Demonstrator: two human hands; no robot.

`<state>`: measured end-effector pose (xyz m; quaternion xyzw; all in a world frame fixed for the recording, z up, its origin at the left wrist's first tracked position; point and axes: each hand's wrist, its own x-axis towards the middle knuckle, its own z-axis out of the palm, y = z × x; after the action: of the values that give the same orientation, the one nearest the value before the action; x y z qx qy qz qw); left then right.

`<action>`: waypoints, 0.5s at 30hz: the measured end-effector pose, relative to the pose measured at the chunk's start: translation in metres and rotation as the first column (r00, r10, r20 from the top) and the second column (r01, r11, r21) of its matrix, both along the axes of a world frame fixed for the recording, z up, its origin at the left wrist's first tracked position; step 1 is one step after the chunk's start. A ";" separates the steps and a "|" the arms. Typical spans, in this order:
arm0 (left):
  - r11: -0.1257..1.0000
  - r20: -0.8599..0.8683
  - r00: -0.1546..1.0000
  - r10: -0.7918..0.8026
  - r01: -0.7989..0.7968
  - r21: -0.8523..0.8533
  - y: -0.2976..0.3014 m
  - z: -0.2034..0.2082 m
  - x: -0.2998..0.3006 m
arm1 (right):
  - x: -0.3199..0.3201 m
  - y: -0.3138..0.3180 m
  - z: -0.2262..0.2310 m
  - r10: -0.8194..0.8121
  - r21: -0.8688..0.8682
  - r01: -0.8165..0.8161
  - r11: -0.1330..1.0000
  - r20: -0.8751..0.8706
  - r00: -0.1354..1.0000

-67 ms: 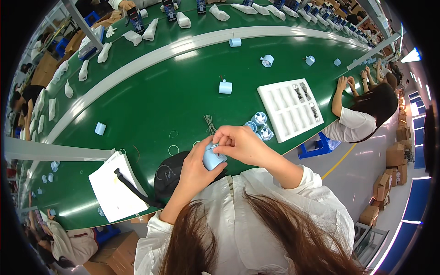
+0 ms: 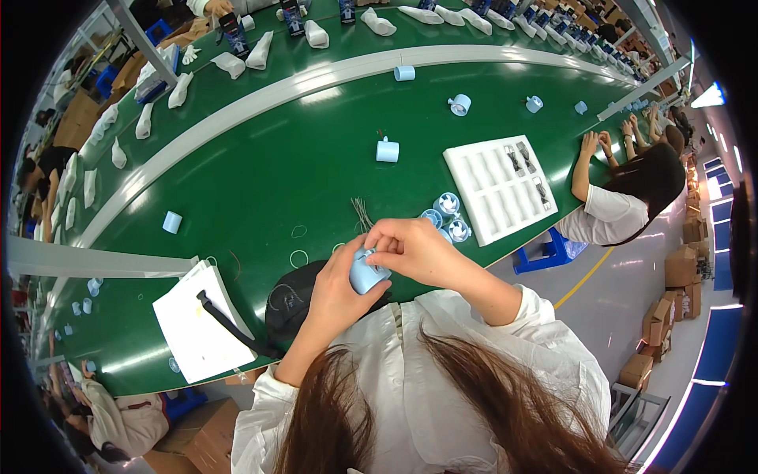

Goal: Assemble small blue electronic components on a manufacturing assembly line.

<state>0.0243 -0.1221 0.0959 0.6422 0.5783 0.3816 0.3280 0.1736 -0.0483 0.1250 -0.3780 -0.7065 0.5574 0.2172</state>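
Observation:
A light-blue cylindrical plastic housing (image 2: pixel 368 276) sits in my left hand (image 2: pixel 332 289), whose fingers and thumb wrap round its side. My right hand (image 2: pixel 409 246) bends over the top of that housing, thumb and fingertips pinched together against it. Whatever lies between those fingertips is too small or hidden to make out. Just beyond my hands is a bundle of thin wires (image 2: pixel 362 213) on the green table. To the right of my right hand stand several light-blue housings with white fan blades (image 2: pixel 448 204) inside.
A white foam tray (image 2: pixel 497 189) with some dark cables lies at right. On the left are white sheets (image 2: pixel 204 320) with a black strap across them. A black bag (image 2: pixel 290 302) rests by my left forearm. More light-blue housings (image 2: pixel 388 151) dot the green surface (image 2: pixel 260 174). A co-worker (image 2: pixel 624 193) sits at right.
Several light-blue housings on the green surface have shifted very slightly left. My hands and the housing in them show no visible movement.

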 end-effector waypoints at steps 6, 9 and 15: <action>0.997 0.000 1.000 -0.009 0.009 0.081 0.008 -0.023 0.001 | -0.008 0.002 -0.024 0.056 0.646 -0.030 0.763 -0.019 0.998; 0.995 0.034 0.995 -0.090 0.089 0.050 0.012 -0.045 0.006 | -0.012 -0.004 -0.030 0.159 0.566 -0.027 0.824 -0.185 0.970; 0.992 -0.205 0.978 0.028 -0.053 -0.118 0.061 -0.093 -0.029 | 0.001 0.024 -0.112 -0.239 0.218 0.253 0.943 -0.088 0.967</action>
<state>-0.0046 -0.0615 0.0033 0.6443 0.6442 0.2844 0.2983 0.1748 -0.0246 0.0131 -0.4190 -0.7059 0.4527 0.3481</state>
